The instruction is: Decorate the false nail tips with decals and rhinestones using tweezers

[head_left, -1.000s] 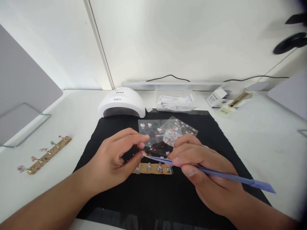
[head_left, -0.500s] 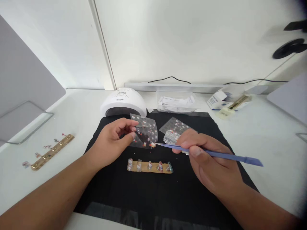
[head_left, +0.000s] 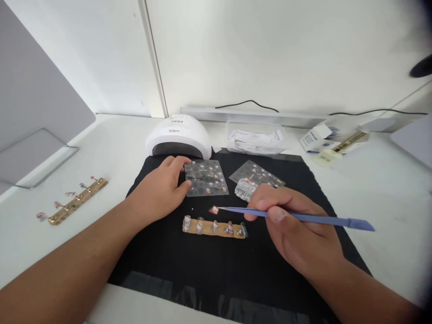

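My right hand (head_left: 286, 216) is closed around blue tweezers (head_left: 310, 217). At their tips is a small red and white sticker (head_left: 213, 209), above the black mat and just behind a tan strip (head_left: 205, 227). Several decorated nail tips (head_left: 200, 225) stand along that strip, with a teal-edged one at its right end. My left hand (head_left: 168, 184) rests at the left edge of a clear sticker sheet (head_left: 207, 178), thumb and forefinger apart. The sheet lies flat, printed with small white and red figures. Beside my right fingers lies a clear case of small pieces (head_left: 245, 189).
A white nail lamp (head_left: 178, 135) stands behind the sheet. Right of it is a clear bin of packets (head_left: 254, 139). A second sticker sheet (head_left: 254, 173) lies on the black mat (head_left: 189, 265). Another strip with nail tips (head_left: 79, 201) sits at left; a small box (head_left: 317, 136) is at right.
The sticker at the tweezer tips has come away from the sheet toward the strip. The sheet now lies flat, and my left thumb and forefinger have parted at its edge. The view shifted slightly.
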The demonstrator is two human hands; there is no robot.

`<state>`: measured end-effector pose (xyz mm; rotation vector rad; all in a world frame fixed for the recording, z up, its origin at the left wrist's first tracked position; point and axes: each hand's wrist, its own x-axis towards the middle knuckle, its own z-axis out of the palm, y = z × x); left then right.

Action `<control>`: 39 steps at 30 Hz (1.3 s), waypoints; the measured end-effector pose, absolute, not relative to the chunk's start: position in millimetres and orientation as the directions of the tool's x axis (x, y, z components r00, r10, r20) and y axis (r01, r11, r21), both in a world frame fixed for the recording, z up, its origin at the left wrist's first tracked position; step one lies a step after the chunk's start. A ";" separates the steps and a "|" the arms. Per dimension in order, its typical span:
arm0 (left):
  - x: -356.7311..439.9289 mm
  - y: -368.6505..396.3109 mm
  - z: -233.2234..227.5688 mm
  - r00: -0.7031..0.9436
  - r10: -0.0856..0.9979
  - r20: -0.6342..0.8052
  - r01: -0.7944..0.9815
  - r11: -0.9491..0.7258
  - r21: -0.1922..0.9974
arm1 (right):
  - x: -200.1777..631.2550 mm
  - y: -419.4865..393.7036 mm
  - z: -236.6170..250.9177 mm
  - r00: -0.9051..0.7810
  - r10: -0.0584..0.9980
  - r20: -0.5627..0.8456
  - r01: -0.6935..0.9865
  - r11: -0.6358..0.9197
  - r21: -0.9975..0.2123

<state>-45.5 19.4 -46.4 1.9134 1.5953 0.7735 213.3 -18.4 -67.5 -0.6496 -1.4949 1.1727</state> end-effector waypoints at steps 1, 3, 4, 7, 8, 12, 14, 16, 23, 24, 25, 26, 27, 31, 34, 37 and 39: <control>-45.9 17.5 -43.2 0.151 0.980 0.128 0.727 -0.198 0.658 | 213.1 -19.5 -68.2 -0.294 0.866 0.405 -0.163 0.372 -0.914; -46.2 13.9 -35.4 0.237 0.951 0.199 0.779 -0.308 0.546 | 212.9 -21.1 -69.4 -0.328 0.860 0.390 -0.120 0.372 -0.920; -46.2 12.5 -31.3 0.309 0.927 0.211 0.765 -0.375 0.524 | 212.9 -21.5 -69.9 -0.337 0.862 0.377 -0.104 0.364 -0.925; -45.5 9.2 -21.8 0.564 0.812 0.147 0.614 -0.532 0.583 | 213.0 -21.8 -71.0 -0.339 0.874 0.348 -0.082 0.341 -0.936; -45.2 8.4 -20.2 0.629 0.769 0.118 0.565 -0.555 0.611 | 213.0 -21.6 -71.2 -0.334 0.878 0.344 -0.084 0.336 -0.938; -43.5 5.2 -19.2 0.746 0.665 0.024 0.499 -0.583 0.641 | 212.3 -20.2 -70.8 -0.327 0.892 0.311 -0.085 0.301 -0.950; -42.6 3.6 -20.1 0.756 0.654 -0.016 0.522 -0.588 0.618 | 212.2 -19.8 -70.3 -0.330 0.897 0.294 -0.066 0.288 -0.955; -41.6 2.2 -20.9 0.755 0.653 -0.055 0.557 -0.596 0.578 | 212.4 -19.9 -70.1 -0.333 0.898 0.288 -0.057 0.286 -0.957; -38.8 1.1 -23.1 0.746 0.656 -0.111 0.618 -0.622 0.481 | 213.0 -21.6 -71.2 -0.345 0.901 0.265 -0.005 0.280 -0.960; -38.7 1.2 -23.2 0.751 0.652 -0.110 0.614 -0.626 0.480 | 212.4 -21.4 -70.9 -0.348 0.901 0.259 0.009 0.279 -0.960; -38.7 1.2 -23.3 0.755 0.647 -0.107 0.608 -0.631 0.482 | 211.7 -21.1 -70.5 -0.351 0.902 0.251 0.021 0.276 -0.961; -38.8 1.3 -23.4 0.758 0.644 -0.103 0.604 -0.634 0.484 | 210.9 -20.7 -69.9 -0.354 0.903 0.245 0.028 0.272 -0.962; -38.8 1.4 -23.4 0.761 0.642 -0.100 0.600 -0.636 0.485 | 210.2 -20.2 -69.4 -0.360 0.903 0.234 0.037 0.265 -0.964; -38.8 2.2 -24.1 0.767 0.635 -0.089 0.588 -0.643 0.491 | 208.4 -18.4 -68.3 -0.378 0.903 0.204 0.081 0.252 -0.964; -38.9 2.6 -25.5 0.772 0.631 -0.083 0.580 -0.644 0.500 | 208.2 -17.0 -69.7 -0.387 0.902 0.190 0.077 0.237 -0.969; -39.4 2.5 -27.0 0.772 0.631 -0.077 0.575 -0.642 0.506 | 208.1 -15.9 -71.4 -0.388 0.904 0.180 0.037 0.210 -0.977; -39.5 2.4 -27.5 0.770 0.634 -0.077 0.578 -0.640 0.506 | 208.0 -15.4 -71.6 -0.385 0.905 0.180 0.010 0.199 -0.980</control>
